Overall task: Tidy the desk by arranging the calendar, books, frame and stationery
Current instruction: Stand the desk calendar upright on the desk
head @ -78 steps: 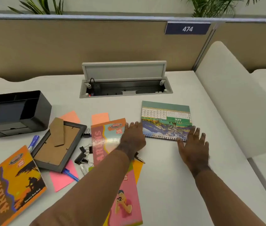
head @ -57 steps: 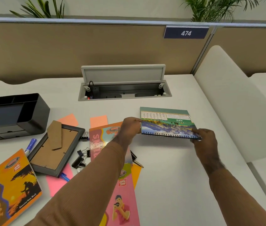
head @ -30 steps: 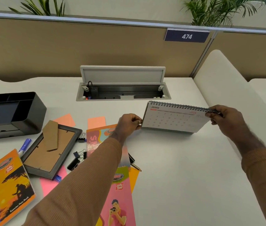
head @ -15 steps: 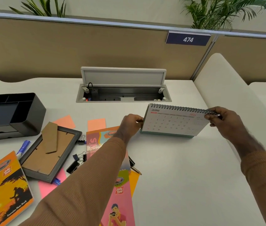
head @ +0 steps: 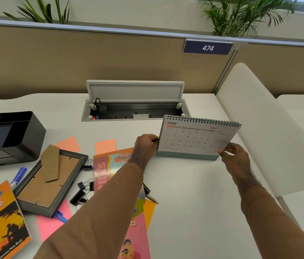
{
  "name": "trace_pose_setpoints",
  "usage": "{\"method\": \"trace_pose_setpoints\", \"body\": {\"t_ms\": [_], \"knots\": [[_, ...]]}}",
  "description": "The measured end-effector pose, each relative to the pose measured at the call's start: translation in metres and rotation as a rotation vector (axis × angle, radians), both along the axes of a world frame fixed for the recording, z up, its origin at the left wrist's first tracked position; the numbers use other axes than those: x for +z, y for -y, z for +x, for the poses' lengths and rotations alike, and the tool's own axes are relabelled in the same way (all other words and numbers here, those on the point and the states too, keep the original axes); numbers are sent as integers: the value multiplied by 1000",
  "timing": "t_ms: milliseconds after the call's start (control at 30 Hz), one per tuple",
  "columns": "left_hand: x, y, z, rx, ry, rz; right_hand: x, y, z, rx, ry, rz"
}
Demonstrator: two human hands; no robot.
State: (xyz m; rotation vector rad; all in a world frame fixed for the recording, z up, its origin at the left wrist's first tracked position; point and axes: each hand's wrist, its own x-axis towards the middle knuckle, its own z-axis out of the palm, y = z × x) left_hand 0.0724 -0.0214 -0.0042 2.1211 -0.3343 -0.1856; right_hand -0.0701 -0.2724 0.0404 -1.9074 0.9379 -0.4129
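Both hands hold calendar upright on table: left hand pinches left edge, right hand lower-right corner.

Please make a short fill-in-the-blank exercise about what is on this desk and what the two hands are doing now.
1. Both the left hand and the right hand hold the white spiral-bound desk calendar, which shows the month of ____.
2. The dark picture frame lies with its brown cardboard ____ facing up.
3. The navy sign on the beige partition reads ____.
4. The black plastic desk organiser stands at the ____ side of the white desk.

Missing words: June; back; 474; left
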Motion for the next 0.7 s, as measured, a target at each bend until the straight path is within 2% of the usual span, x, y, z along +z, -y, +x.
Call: {"method": "trace_pose_setpoints", "body": {"t_ms": [233, 433, 700], "knots": [[-1, -1, -2, -8, 37, 10, 0, 15, -3, 195, -48, 182], [1, -5, -1, 10, 40, -51, 5, 26, -9, 311, -155, 170], [1, 5, -1, 20, 52, -71, 1, 24, -13, 289, -144, 133]]}}
